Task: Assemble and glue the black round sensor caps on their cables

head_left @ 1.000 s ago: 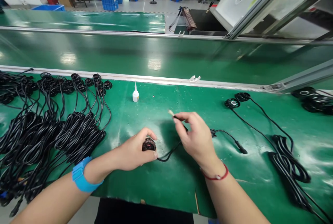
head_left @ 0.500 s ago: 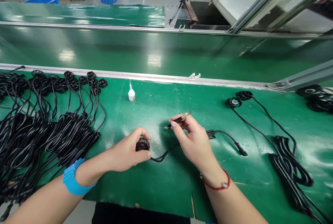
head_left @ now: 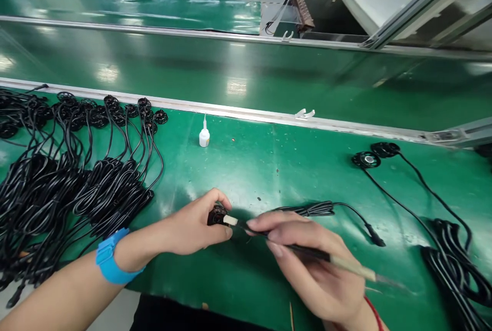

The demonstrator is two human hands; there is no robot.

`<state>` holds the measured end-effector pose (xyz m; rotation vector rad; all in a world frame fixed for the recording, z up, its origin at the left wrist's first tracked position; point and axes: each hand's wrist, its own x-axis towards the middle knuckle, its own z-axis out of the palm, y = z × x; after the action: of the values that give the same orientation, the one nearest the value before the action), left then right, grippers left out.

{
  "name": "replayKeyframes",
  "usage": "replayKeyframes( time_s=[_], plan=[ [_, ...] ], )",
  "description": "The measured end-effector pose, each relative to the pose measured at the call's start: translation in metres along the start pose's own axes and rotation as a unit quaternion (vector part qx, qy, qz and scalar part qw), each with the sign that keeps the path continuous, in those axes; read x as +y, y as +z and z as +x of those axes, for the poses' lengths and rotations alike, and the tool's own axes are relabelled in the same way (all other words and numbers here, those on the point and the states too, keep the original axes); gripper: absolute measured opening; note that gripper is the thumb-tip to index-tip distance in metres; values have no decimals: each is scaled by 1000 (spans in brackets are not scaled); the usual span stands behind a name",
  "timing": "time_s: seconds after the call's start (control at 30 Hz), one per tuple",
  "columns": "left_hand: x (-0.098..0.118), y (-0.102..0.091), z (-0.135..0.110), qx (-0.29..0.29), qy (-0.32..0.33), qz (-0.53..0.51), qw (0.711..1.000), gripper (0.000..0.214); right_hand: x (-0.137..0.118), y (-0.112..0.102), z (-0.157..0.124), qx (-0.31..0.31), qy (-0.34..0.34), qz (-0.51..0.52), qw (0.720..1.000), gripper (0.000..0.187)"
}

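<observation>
My left hand (head_left: 200,221) grips a small round black cable head (head_left: 217,215) between thumb and fingers, low over the green table. In my right hand (head_left: 311,259) is a slim pen-like tool (head_left: 307,252), dark in the middle with pale sections near both ends. Its pale tip reaches the cable head; whether they touch I cannot tell. The tool's rear end is blurred. A bundled black cable (head_left: 319,209) lies just beyond my right hand, its plug (head_left: 375,236) pointing right; part of the cable is hidden by that hand.
Heaps of coiled black cables (head_left: 111,187) with round heads cover the left side. A small white dropper bottle (head_left: 204,137) stands toward the back. Two more round-headed cables (head_left: 366,160) lie at the right. A white rail (head_left: 246,115) borders the table's far side.
My right hand has turned and moved down, bringing the tool's pale tip from well off to the right up to the cable head. My left hand still holds the head. The view has shifted slightly.
</observation>
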<state>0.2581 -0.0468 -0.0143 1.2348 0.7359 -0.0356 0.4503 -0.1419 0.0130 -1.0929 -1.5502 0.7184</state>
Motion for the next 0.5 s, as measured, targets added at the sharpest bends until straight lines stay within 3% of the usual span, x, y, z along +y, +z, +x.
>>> replayKeyframes(
  time_s=[0.5],
  plan=[
    [11, 2, -7, -22, 10, 79, 997, 28, -2, -2, 10, -173, -76, -15, 982, 37]
  ],
)
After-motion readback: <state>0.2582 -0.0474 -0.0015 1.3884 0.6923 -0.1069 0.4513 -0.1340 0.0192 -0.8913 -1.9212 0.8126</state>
